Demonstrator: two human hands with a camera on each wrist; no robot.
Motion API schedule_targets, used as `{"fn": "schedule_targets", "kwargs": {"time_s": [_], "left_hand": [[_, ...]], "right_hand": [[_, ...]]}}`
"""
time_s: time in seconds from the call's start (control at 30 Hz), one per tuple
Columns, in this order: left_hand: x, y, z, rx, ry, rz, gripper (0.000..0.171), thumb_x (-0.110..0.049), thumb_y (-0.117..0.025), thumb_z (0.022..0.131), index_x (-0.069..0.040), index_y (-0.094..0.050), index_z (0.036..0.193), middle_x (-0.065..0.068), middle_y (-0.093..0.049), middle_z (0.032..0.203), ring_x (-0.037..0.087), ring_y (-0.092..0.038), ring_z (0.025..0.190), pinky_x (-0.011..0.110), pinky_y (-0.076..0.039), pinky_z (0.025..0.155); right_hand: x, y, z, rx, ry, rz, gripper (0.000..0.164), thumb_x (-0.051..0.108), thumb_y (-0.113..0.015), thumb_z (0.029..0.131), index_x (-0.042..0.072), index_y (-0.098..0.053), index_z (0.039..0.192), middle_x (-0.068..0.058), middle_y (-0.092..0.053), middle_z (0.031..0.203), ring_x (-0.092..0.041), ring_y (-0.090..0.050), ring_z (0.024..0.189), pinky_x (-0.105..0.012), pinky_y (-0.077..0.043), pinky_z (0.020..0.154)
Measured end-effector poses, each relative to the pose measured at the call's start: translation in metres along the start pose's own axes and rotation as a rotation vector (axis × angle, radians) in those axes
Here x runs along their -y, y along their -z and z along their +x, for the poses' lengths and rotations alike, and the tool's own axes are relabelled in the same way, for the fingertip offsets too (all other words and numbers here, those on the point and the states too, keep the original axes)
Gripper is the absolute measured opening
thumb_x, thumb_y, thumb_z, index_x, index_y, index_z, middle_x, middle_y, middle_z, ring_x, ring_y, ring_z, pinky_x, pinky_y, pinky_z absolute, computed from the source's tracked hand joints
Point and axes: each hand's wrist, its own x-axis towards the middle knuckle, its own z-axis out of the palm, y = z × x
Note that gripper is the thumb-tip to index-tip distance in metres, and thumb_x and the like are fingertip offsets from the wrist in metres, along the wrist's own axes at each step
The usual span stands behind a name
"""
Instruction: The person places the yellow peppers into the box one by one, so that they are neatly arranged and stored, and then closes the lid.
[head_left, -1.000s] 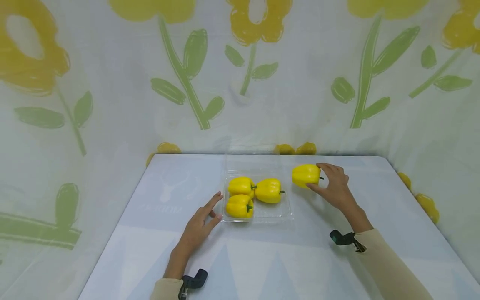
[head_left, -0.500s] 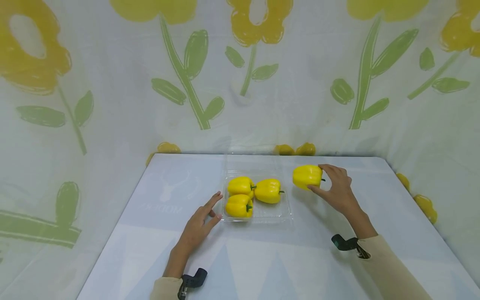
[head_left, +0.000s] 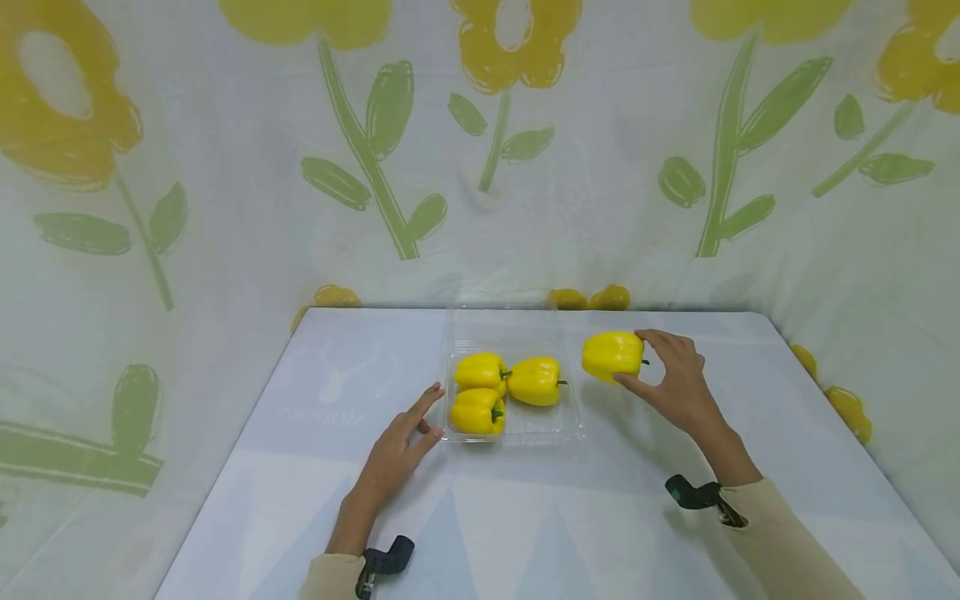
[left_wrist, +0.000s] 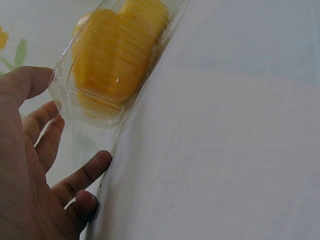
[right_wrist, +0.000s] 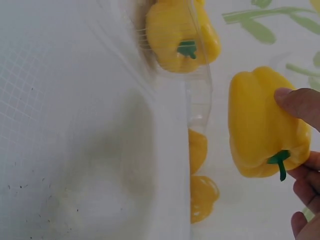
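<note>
My right hand [head_left: 673, 382] pinches a yellow bell pepper [head_left: 611, 357] between thumb and fingers, its green stem toward the palm. This pepper is held up off the table, to the right of a clear plastic clamshell box [head_left: 546, 425]. Inside the box lie three more yellow peppers: one back left [head_left: 480, 372], one front left [head_left: 477, 412] and one on the right [head_left: 535, 382]. At the box's left wall, my left hand [head_left: 395, 457] touches the rim with spread, fairly straight fingers. The left wrist view shows the thumb [left_wrist: 37, 80] right at the clear edge.
The clamshell's transparent lid [head_left: 502, 321] stands open toward the back edge. A pale table [head_left: 540, 525] with faint printed shapes carries the box. Behind and beside it hangs a white cloth [head_left: 592, 200] with printed yellow flowers and green stems.
My right hand and its pepper have shifted only slightly, a little lower in the head view. The left hand stays at the box's edge, and the peppers inside keep their places.
</note>
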Motion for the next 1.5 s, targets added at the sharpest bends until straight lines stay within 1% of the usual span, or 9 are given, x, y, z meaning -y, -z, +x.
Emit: {"fn": "schedule_targets", "kwargs": {"time_s": [0.4, 0.63, 0.9, 1.13, 1.27, 1.5], "left_hand": [[0.001, 0.000, 0.001, -0.007, -0.018, 0.003, 0.059, -0.039, -0.056, 0.102, -0.037, -0.034, 0.156, -0.021, -0.029, 0.159, 0.011, -0.050, 0.093, 0.039, -0.043, 0.078], [0.001, 0.000, 0.001, -0.013, -0.025, 0.002, 0.059, -0.037, -0.057, 0.102, -0.037, -0.035, 0.156, -0.022, -0.029, 0.159, 0.011, -0.050, 0.093, 0.039, -0.043, 0.078], [0.001, 0.000, 0.001, -0.010, -0.032, 0.002, 0.058, -0.035, -0.057, 0.102, -0.033, -0.036, 0.156, -0.021, -0.029, 0.159, 0.011, -0.050, 0.091, 0.038, -0.043, 0.076], [0.001, -0.002, 0.000, -0.009, -0.020, 0.005, 0.058, -0.036, -0.057, 0.102, -0.034, -0.036, 0.156, -0.022, -0.030, 0.159, 0.010, -0.050, 0.091, 0.037, -0.043, 0.076], [0.002, -0.002, -0.001, -0.010, -0.018, 0.007, 0.058, -0.036, -0.057, 0.102, -0.035, -0.035, 0.156, -0.023, -0.029, 0.159, 0.010, -0.050, 0.091, 0.038, -0.043, 0.076], [0.004, -0.002, 0.000, -0.017, -0.031, 0.002, 0.058, -0.039, -0.056, 0.102, -0.037, -0.035, 0.156, -0.024, -0.029, 0.158, 0.009, -0.050, 0.091, 0.036, -0.043, 0.075]], "right_hand": [[0.014, -0.004, -0.005, -0.002, 0.047, 0.009, 0.071, 0.024, -0.089, 0.075, 0.002, -0.056, 0.134, -0.021, -0.055, 0.135, -0.040, -0.040, 0.123, -0.059, -0.026, 0.089], [0.021, -0.003, -0.006, -0.002, 0.062, 0.018, 0.071, 0.024, -0.089, 0.075, 0.002, -0.056, 0.134, -0.020, -0.054, 0.135, -0.039, -0.040, 0.122, -0.059, -0.026, 0.089], [0.026, -0.007, -0.010, 0.017, 0.095, 0.043, 0.072, 0.026, -0.090, 0.074, 0.004, -0.056, 0.134, -0.018, -0.055, 0.135, -0.038, -0.039, 0.124, -0.058, -0.025, 0.088], [0.030, -0.012, -0.014, 0.016, 0.114, 0.058, 0.071, 0.027, -0.090, 0.074, 0.006, -0.057, 0.133, -0.017, -0.055, 0.136, -0.037, -0.040, 0.124, -0.056, -0.025, 0.087], [0.034, -0.016, -0.017, 0.035, 0.114, 0.068, 0.071, 0.030, -0.090, 0.074, 0.009, -0.057, 0.134, -0.014, -0.054, 0.137, -0.035, -0.039, 0.124, -0.056, -0.024, 0.089], [0.041, -0.020, -0.019, 0.053, 0.126, 0.059, 0.072, 0.031, -0.090, 0.074, 0.010, -0.056, 0.135, -0.013, -0.054, 0.137, -0.034, -0.040, 0.124, -0.056, -0.025, 0.088]]}}
